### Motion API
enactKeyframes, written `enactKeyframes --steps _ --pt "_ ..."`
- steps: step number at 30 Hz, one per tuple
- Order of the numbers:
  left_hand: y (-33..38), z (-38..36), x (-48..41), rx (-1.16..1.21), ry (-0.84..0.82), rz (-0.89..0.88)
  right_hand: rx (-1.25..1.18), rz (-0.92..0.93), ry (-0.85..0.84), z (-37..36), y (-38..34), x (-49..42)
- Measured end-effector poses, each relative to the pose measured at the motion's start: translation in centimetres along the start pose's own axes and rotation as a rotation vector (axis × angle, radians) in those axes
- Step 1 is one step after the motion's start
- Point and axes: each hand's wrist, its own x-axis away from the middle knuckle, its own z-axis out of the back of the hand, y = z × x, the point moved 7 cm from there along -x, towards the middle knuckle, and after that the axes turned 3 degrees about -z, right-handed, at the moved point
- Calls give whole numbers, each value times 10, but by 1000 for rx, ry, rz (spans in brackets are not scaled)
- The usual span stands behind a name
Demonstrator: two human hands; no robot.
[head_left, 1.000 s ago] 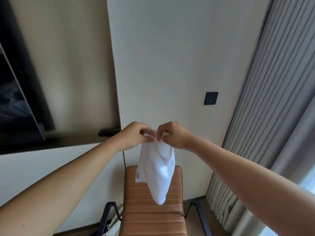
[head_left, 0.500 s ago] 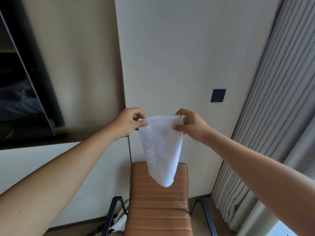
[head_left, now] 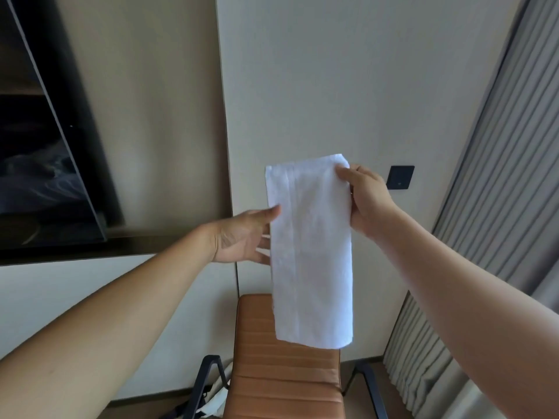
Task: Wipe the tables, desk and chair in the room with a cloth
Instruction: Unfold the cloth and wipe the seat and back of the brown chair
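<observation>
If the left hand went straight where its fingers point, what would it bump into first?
The white cloth: the left hand points sideways at its hanging edge, and the thumb touches it. Beyond is the right hand, pinching the cloth's top corner.
</observation>
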Motion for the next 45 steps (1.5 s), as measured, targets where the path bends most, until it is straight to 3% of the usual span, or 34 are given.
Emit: enactKeyframes --steps 2,4,8,10,14,20,23,32,35,39,42,45 --pt "-34 -16 0 -7 -11 52 -8 -35 65 9 14 -8" --pt "-51 -17 -2 59 95 27 -24 -144 62 20 38 -10" --pt "-54 -2 -2 209 197 -33 177 -564 -249 34 118 20" --pt "-53 8 -2 226 239 -17 138 -618 -290 37 148 29" --pt "-54 20 -4 106 239 26 34 -471 -111 40 158 22" --pt "-68 23 -8 -3 310 45 259 -339 -36 50 153 17" --pt "-76 14 -13 18 321 33 349 -357 -34 46 164 19" --pt "-135 19 -13 88 437 97 131 -416 108 63 210 30" --pt "-184 17 -15 116 419 191 279 -330 80 62 223 31" --pt "-239 20 -16 -213 378 300 769 -201 -101 49 243 27" --pt "-241 22 -26 -598 321 151 1002 -196 -246 35 260 35" --pt "-232 13 -51 -823 152 -13 1048 -160 -355 28 269 40"
